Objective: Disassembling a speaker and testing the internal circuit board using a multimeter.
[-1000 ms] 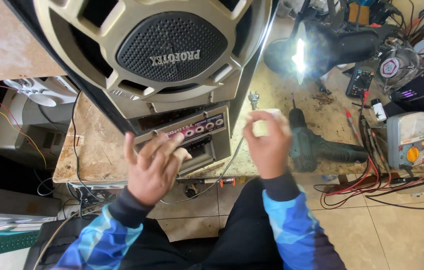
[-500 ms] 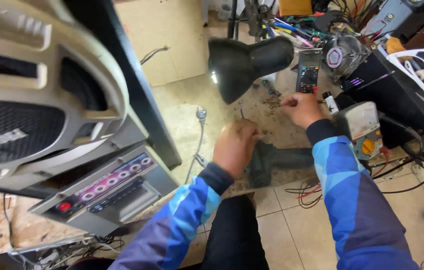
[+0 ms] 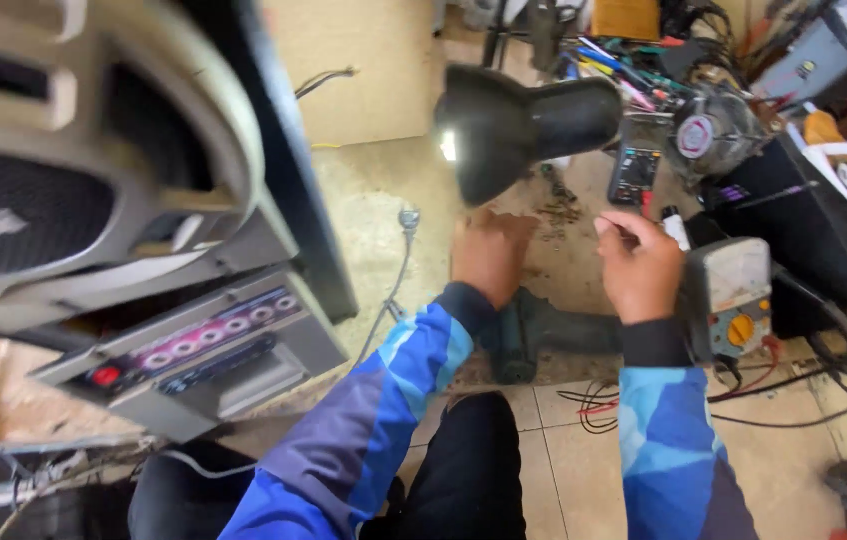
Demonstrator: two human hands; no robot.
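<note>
At frame centre, the left hand is laid flat, fingers released, on the bench; something small (too small to identify) is pinched by the right hand beside a grey multimeter.

Blues, blacks and greys over a sandy bench

The sleeves carry a patchwork of bright blue, pale blue and purple-grey, with black cuffs — the lamp shade is black, the drill dark green-grey. The meter is grey with an orange dial; the speaker panel is grey with pink-ringed knobs and one red button. The benchtop is mottled beige — red and black wires trail across pale tiles.
</note>
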